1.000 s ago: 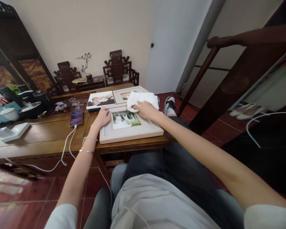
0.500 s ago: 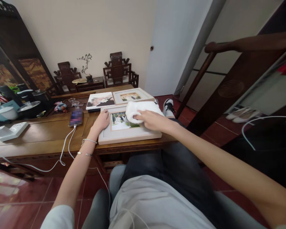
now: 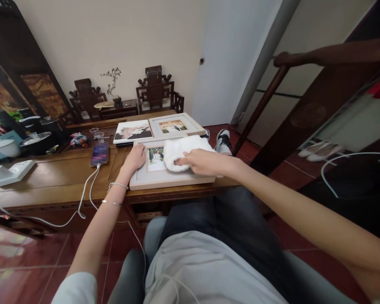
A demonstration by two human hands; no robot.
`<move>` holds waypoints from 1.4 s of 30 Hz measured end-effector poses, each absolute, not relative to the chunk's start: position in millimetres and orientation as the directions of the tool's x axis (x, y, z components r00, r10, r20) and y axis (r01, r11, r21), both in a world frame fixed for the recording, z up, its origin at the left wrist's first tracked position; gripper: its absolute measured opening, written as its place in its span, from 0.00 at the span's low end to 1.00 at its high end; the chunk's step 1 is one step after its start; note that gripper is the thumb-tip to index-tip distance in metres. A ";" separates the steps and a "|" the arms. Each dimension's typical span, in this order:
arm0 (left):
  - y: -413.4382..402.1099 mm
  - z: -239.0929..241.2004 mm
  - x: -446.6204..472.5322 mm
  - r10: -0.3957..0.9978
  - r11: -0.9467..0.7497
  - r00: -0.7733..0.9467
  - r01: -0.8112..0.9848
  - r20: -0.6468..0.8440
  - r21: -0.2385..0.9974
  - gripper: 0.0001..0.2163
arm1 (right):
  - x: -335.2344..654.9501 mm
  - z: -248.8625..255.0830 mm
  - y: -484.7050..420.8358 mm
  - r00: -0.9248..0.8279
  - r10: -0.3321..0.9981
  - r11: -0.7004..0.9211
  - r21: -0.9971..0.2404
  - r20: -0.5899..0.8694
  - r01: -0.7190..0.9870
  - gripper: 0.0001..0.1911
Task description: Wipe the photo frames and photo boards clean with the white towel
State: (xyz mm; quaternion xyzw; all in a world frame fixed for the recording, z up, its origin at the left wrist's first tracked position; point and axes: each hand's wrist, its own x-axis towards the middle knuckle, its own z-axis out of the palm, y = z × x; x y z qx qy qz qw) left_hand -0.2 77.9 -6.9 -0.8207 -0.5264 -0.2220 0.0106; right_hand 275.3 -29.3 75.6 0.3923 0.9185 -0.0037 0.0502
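Note:
A picture frame with a pale wooden edge lies flat near the table's front edge, a photo of people outdoors in its middle. My left hand holds the frame at its left side, fingers curled over the border. In my right hand is a bunched white cloth, pressed on the frame's right half. The cloth covers much of the photo and the upper right of the frame. Behind lie a second frame and a white-bordered photo panel, which rests on something dark.
Left of the frame, a phone lies on the wooden table with white cables attached. Farther left are a power strip, a lidded pot and small cups. A dark wooden chair stands at right.
My right hand has moved the white cloth slightly left and toward me, covering more of the photo. My left hand stays on the frame's left side.

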 end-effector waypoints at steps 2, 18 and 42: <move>76.3 -7.1 -0.3 0.852 -0.462 0.361 0.859 0.378 0.222 0.16 | 279.0 85.9 -54.9 -0.752 0.646 0.749 -0.085 -0.127 0.658 0.34; 66.1 2.3 0.6 0.853 -0.484 0.399 0.846 0.336 0.224 0.14 | 248.5 32.0 63.6 -0.620 0.775 0.615 0.077 0.123 0.784 0.39; 69.0 0.8 -3.8 0.847 -0.495 0.410 0.840 0.338 0.221 0.15 | 254.7 32.2 79.1 -0.656 0.739 0.657 0.051 0.151 0.752 0.40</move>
